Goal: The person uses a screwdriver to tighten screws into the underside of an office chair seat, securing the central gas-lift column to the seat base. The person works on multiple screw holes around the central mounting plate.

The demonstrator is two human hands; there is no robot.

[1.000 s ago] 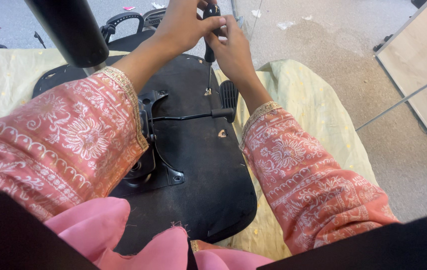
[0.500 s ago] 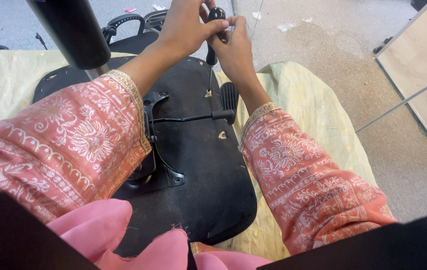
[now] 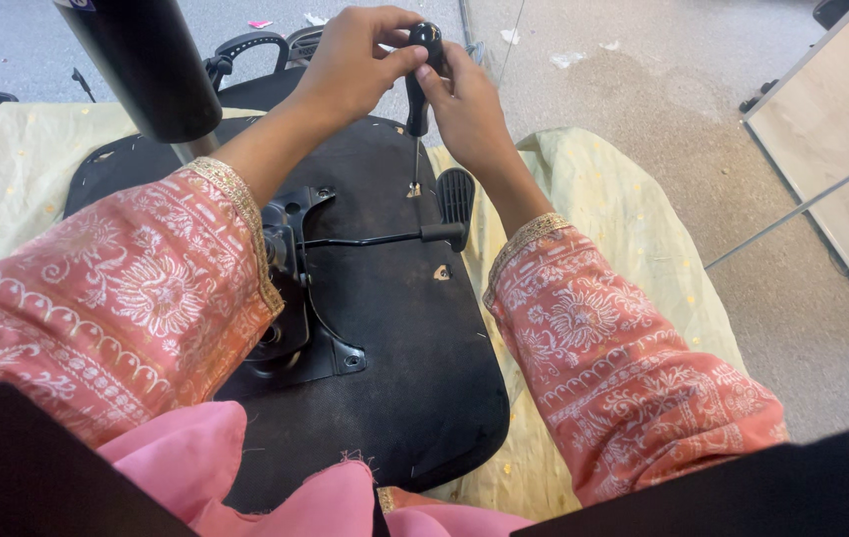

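Note:
An upturned black office chair seat (image 3: pixel 394 328) lies in front of me on a pale yellow cloth (image 3: pixel 603 219). A black-handled screwdriver (image 3: pixel 418 89) stands upright with its tip on a screw spot near the seat's far edge. My left hand (image 3: pixel 350 65) pinches the top of the handle. My right hand (image 3: pixel 464 104) wraps the handle from the right. A black metal mechanism plate (image 3: pixel 295 298) with a lever (image 3: pixel 384 239) is fixed to the seat underside. Both arms wear pink patterned sleeves.
A black gas cylinder (image 3: pixel 146 65) rises at the upper left. A black armrest (image 3: pixel 245 45) lies beyond the seat. A light wooden board with a metal strip (image 3: pixel 832 139) rests on the grey floor at right. Pink fabric (image 3: pixel 195 467) lies near me.
Both hands and the screwdriver stay at the same spot on the seat; the fingers have shifted slightly around the handle.

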